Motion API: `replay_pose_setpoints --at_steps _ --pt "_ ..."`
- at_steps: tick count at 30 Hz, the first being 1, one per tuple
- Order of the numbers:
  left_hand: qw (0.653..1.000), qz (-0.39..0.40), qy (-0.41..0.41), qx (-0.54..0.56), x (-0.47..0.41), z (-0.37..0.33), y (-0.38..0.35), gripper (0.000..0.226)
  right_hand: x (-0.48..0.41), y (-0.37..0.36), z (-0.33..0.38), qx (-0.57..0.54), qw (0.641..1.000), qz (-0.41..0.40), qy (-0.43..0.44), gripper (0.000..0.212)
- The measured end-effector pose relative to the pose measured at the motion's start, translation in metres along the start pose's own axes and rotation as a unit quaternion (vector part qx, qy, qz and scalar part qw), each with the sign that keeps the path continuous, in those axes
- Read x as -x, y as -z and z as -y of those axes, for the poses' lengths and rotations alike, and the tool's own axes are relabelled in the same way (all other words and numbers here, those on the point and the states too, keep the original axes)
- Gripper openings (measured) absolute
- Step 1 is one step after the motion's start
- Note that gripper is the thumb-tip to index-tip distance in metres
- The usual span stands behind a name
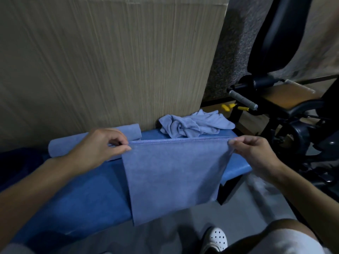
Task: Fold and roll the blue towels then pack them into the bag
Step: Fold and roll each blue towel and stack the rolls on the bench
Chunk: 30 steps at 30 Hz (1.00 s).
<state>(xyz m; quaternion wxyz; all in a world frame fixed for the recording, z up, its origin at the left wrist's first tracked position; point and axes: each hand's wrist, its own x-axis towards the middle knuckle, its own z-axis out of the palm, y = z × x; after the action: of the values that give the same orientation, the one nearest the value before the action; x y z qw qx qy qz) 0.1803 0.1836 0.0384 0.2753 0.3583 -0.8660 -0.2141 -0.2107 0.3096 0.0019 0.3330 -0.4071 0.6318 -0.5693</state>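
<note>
Blue and surely limp, the towel [172, 173] hangs past the front edge of the worktop [82, 198], left hand [102, 147] and right hand [255, 153] fingers rightly pinching its top corners.

Hanging flat towel [174, 176] fronts rolled towel [63, 146], crumpled towel [194, 124].

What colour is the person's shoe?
The shoe is white with holes, seen in the head view.

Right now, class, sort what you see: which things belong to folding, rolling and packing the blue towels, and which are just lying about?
Job in hand: hanging towel, pinched by the left hand and right hand; rolled towel; crumpled towel; blue bench. No bag shows.

Lying about: exercise machine; yellow pins; wooden panel; white shoe.
</note>
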Motion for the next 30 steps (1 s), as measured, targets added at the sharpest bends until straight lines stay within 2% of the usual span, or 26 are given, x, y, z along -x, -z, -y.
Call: replay_pose_setpoints --at_steps 2,4,10,13,18,23,27,30 --pt "1.0 0.017 -0.008 0.007 0.002 -0.012 0.013 0.019 0.009 0.004 0.02 -0.012 1.0 -0.001 0.011 0.017" --pt "1.0 0.022 -0.012 0.002 0.003 -0.022 0.022 0.023 0.017 0.008 0.038 -0.01 1.0 0.001 0.024 0.017" --pt "0.997 -0.049 0.028 0.044 0.001 -0.044 0.039 0.014 0.034 0.011 0.068 -0.008 0.998 -0.027 0.064 0.013" --pt "0.99 -0.077 0.065 0.097 -0.004 -0.054 0.042 0.021 0.036 0.009 0.075 -0.005 0.996 -0.048 0.073 0.012" --pt "0.985 -0.092 0.048 0.141 -0.013 -0.071 0.045 0.027 0.031 0.009 0.085 -0.009 0.994 -0.068 0.086 0.018" --pt "0.994 -0.072 0.052 0.06 -0.02 -0.08 0.049 0.023 0.026 0.014 0.094 0.014 0.992 -0.055 0.113 0.009" --pt "0.994 -0.089 0.054 0.01 -0.022 -0.084 0.052 0.033 0.028 0.019 0.1 0.057 0.991 -0.023 0.117 0.011" --pt "0.992 -0.093 0.076 0.041 -0.02 -0.087 0.057 0.029 0.031 0.021 0.104 0.07 0.992 -0.009 0.108 0.01"
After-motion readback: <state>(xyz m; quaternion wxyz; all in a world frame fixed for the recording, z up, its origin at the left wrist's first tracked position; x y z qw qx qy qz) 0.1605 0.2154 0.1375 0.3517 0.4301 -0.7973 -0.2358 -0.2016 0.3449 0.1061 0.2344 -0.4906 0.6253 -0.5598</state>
